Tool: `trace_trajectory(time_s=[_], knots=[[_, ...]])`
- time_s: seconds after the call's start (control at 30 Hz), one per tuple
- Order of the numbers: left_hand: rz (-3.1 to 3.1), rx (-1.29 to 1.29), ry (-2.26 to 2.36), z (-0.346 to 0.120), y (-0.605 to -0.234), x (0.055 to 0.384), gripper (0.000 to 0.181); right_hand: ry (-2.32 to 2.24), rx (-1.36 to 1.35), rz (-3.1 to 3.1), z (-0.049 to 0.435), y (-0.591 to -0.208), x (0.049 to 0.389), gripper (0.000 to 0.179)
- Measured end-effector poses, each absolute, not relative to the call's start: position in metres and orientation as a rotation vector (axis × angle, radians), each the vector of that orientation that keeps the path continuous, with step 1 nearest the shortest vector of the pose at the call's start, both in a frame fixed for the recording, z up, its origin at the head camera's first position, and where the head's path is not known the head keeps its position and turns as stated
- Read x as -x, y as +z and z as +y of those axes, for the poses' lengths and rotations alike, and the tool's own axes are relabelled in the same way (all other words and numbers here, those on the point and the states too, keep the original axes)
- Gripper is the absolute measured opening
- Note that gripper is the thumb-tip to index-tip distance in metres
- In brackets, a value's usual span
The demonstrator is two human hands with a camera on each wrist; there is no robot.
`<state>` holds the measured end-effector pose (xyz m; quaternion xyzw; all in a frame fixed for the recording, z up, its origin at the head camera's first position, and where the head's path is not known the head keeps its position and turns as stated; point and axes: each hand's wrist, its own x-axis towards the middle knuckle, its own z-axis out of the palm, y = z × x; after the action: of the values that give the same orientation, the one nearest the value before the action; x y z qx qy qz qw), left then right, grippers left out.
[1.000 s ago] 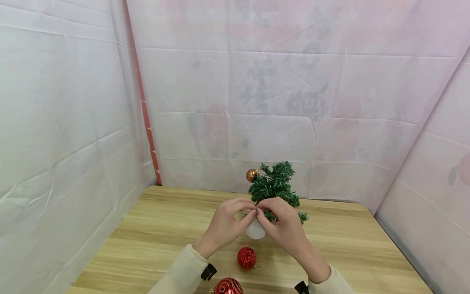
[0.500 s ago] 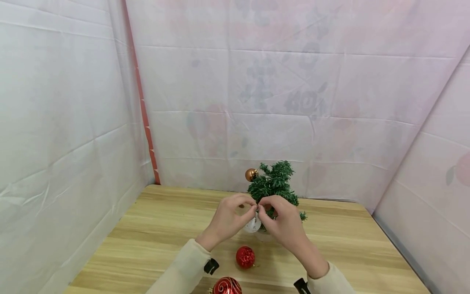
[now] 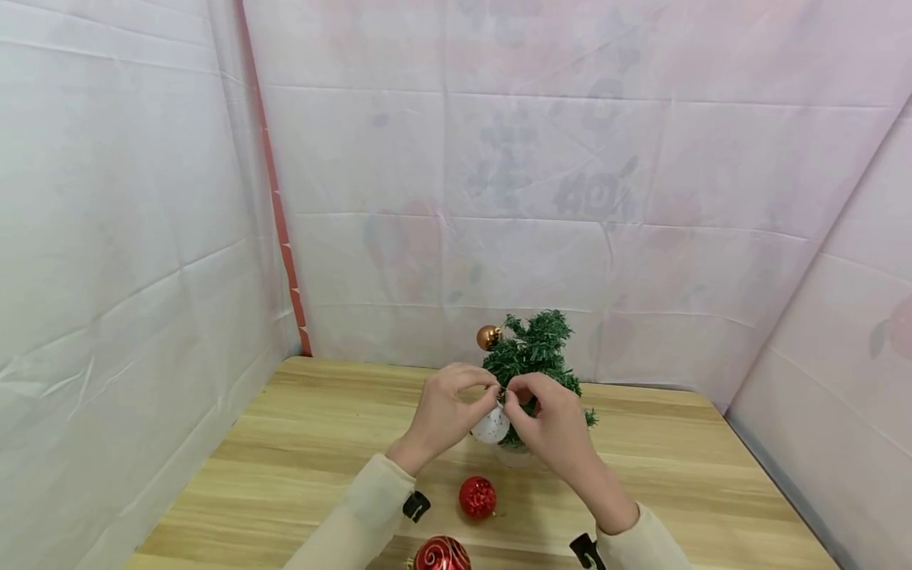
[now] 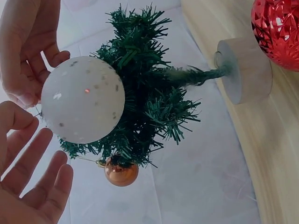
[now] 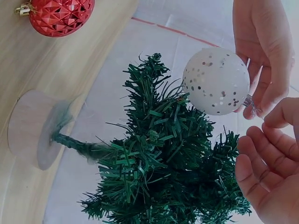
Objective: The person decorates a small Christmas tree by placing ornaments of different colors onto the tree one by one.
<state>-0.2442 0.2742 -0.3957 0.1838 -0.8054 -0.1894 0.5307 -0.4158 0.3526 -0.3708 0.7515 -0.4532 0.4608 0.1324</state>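
Note:
A white Christmas ball [image 5: 216, 81] with silver dots hangs from a thin string at its metal cap. My left hand [image 3: 445, 408] pinches the string between thumb and index fingertip. Close beside it, my right hand [image 3: 556, 431] pinches the string too, its other fingers [image 5: 252, 182] loosely bent. Both hands are in front of a small green artificial Christmas tree [image 3: 537, 356], whose round pale base [image 4: 245, 70] stands on the table. The ball is right at the tree's branches; whether it touches them I cannot tell. A copper-coloured ball [image 3: 488, 338] hangs on the tree's upper left.
A faceted red ball [image 3: 477, 498] lies on the wooden table [image 3: 306, 443] below the hands. Nearer the front edge lies a larger red ball [image 3: 442, 554] with swirls, partly cut off. White cloth [image 3: 442, 158] surrounds the table at the back and sides.
Both hands have risen slightly, and the white ball has come up and a little to the left with them. The tree and the red balls stay where they were.

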Motion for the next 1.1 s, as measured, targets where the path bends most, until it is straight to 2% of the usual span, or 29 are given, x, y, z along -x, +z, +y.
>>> trace_trajectory(time_s=[0.33,1.1], knots=[[-1.984,-0.518,-0.354,0.267,-0.388,0.253,0.01,1.344,-2.154,-1.492,0.342,-0.368,0.415,0.009],[-2.046,-0.663,-0.357,0.261,-0.376,0.266,0.012,1.344,-1.951,-1.653,0.336,-0.361,0.413,0.006]])
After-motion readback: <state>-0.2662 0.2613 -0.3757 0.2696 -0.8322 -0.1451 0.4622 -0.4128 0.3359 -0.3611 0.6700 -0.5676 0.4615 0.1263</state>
